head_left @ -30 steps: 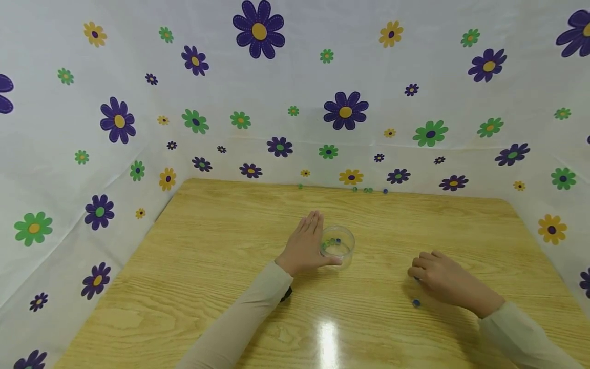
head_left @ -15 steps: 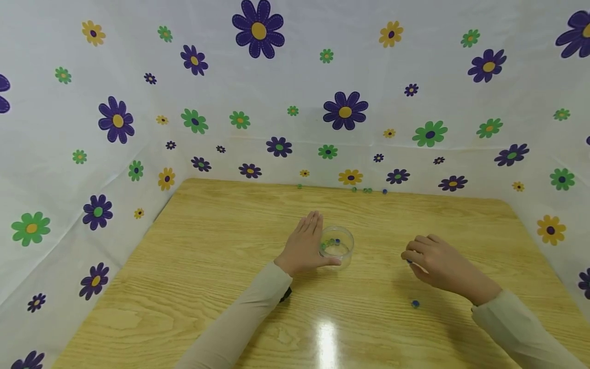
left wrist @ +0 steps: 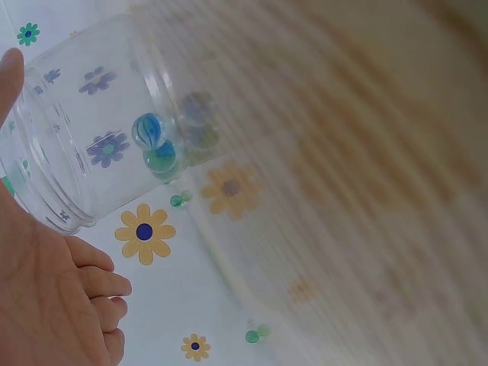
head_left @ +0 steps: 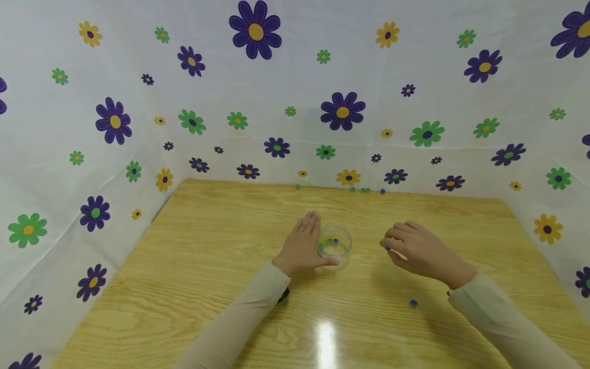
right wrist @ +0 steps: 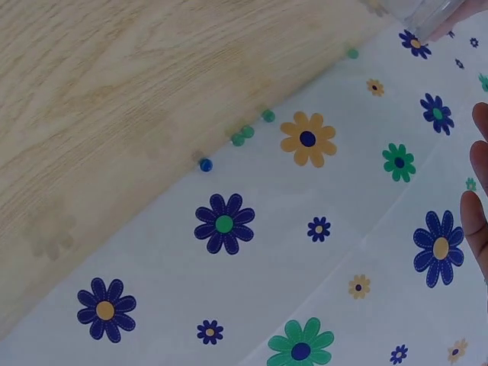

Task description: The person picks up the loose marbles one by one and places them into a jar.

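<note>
A clear round jar (head_left: 341, 259) stands on the wooden table (head_left: 221, 230), with several green and blue marbles (left wrist: 156, 143) at its bottom. Against its left side rests my left hand (head_left: 299, 246), fingers straight and pointing forward, thumb stretched along the jar's near side. To the right of the jar, above the table, my right hand (head_left: 421, 251) pinches a blue marble (head_left: 387, 248) between thumb and fingers. Only fingertips (right wrist: 476, 198) of that hand show in the right wrist view, and the pinched marble is hidden there. Another blue marble (head_left: 413, 303) lies on the table nearer to me.
Along the table's back edge lie several green marbles (head_left: 365, 190) and one blue marble (right wrist: 205, 165). A white cloth (head_left: 295, 77) with printed flowers encloses the back and both sides of the table.
My right hand has lifted from the table and moved left and forward toward the jar, carrying the blue marble. The left hand and jar hold their place.
</note>
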Tool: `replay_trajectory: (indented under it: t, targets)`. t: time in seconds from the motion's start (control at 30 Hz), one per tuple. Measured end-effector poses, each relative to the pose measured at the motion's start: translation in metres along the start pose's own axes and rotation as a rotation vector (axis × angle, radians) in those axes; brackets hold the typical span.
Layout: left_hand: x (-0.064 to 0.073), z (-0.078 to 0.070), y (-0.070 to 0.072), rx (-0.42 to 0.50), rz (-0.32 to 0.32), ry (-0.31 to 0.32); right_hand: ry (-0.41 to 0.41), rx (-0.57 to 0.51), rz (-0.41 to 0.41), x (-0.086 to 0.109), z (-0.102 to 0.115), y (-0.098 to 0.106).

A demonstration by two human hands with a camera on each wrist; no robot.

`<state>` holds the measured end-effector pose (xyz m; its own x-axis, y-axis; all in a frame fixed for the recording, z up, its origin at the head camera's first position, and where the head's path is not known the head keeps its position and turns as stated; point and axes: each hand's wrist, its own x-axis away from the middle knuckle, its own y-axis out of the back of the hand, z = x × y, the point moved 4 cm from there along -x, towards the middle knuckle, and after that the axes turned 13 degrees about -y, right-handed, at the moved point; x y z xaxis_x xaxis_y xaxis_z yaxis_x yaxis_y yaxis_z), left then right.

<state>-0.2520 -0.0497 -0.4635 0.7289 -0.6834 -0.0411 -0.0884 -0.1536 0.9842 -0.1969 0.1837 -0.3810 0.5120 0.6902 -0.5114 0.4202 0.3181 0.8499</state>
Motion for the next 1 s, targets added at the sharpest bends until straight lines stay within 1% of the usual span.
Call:
replay_trajectory:
  t: [0.33, 0.5, 0.8, 1.0]
  targets:
    - [0.000, 0.001, 0.000, 0.000, 0.011, 0.012, 0.010, 0.004, -0.006, -0.028, 0.002, -0.012]
    - [0.000, 0.000, 0.001, 0.001, 0.016, 0.016, 0.016, -0.006, 0.000, -0.038, 0.005, -0.017]
    - [0.000, 0.000, 0.000, 0.010, 0.000, 0.010, 0.012, -0.003, 0.020, -0.050, 0.013, -0.029]
    - [0.000, 0.000, 0.002, 0.015, 0.012, 0.023, 0.015, 0.000, 0.040, -0.054, 0.017, -0.036]
